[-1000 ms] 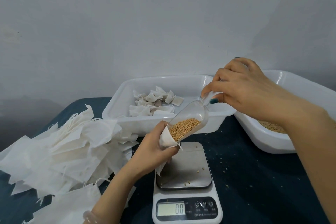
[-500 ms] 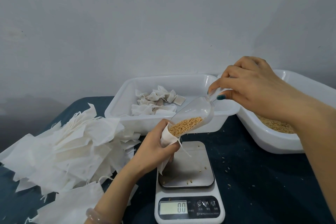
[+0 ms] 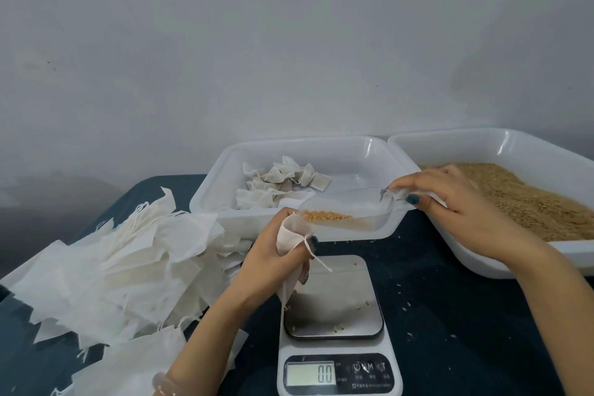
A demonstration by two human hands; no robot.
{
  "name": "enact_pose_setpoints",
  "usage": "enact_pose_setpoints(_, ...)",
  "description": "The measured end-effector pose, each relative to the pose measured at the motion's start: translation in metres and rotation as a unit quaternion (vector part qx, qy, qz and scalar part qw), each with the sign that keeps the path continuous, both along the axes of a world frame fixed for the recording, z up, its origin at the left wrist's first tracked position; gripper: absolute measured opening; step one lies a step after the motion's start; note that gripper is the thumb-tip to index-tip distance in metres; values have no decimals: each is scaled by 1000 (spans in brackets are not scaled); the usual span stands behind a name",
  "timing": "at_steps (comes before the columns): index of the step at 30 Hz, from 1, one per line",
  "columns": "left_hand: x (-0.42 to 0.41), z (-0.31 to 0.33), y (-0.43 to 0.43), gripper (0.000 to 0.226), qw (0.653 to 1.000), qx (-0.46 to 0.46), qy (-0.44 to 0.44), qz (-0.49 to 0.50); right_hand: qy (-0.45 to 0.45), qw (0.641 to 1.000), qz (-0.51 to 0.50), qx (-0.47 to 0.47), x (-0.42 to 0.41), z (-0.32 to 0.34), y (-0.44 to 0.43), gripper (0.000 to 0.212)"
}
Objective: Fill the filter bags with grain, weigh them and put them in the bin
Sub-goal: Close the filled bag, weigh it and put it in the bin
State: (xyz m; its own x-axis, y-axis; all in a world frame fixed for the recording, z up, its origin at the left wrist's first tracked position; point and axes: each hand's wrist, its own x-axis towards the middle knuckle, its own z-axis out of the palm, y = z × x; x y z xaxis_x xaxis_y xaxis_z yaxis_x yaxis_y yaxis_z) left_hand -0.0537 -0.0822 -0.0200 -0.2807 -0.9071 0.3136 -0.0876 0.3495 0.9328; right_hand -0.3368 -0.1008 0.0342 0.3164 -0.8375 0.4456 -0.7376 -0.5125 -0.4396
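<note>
A: nearest first, what's at the btm edge?
B: scale [image 3: 334,325], white w/ steel plate. Display [image 3: 310,373] reads 0.0, plate has only a few loose kernels on it. Bracelet [image 3: 164,384] on the left wrist, btm-left
A: left of that?
B: pile of empty bags [image 3: 112,260], white, loose heap on the table [image 3: 450,315]. Table has a dark blue cloth, stray kernels scattered right of the scale
A: hands?
B: left hand [image 3: 273,254] is above the scale's far edge, fingers + thumb curled round the filter bag [image 3: 291,235]. Bag is in the air, off the plate, mouth open toward the right. Drawstring [image 3: 321,262] hangs over the plate. Can't tell how much is inside the bag
A: right one?
B: right hand [image 3: 456,202] pinches the handle of the scoop [image 3: 350,212]. Clear plastic, abt level, lip at the bag mouth. Small heap of grain [image 3: 324,215] sits at the lip end
A: behind?
B: bin [image 3: 321,151], white, w/ filled bags [image 3: 283,183] bunched in its left part. Tray [image 3: 482,138] just beside it on the right, loaded w/ the same grain, right wrist over its near-left corner. Grey wall [image 3: 289,42] at the back
</note>
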Motion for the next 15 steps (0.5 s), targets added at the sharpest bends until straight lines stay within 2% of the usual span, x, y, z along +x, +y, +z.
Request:
enact_pose_setpoints(4,3,1,0,20,1000,6,6,-10,-62,996,-58,-12,-6,-2,-4,34)
enact_pose_setpoints(8,6,0,-1,34,1000,22,0,-4,-80,969,-234,-20,-28,-6,-18,28)
enact_pose_setpoints(11,8,-1,-5,35,999,-20,-45,9,-54,932,-357,13,-48,-12,-25,33)
enact_pose_setpoints(15,8,-4,-9,25,979,-104,-169,48,39,893,-433,118,-72,-16,-29,33)
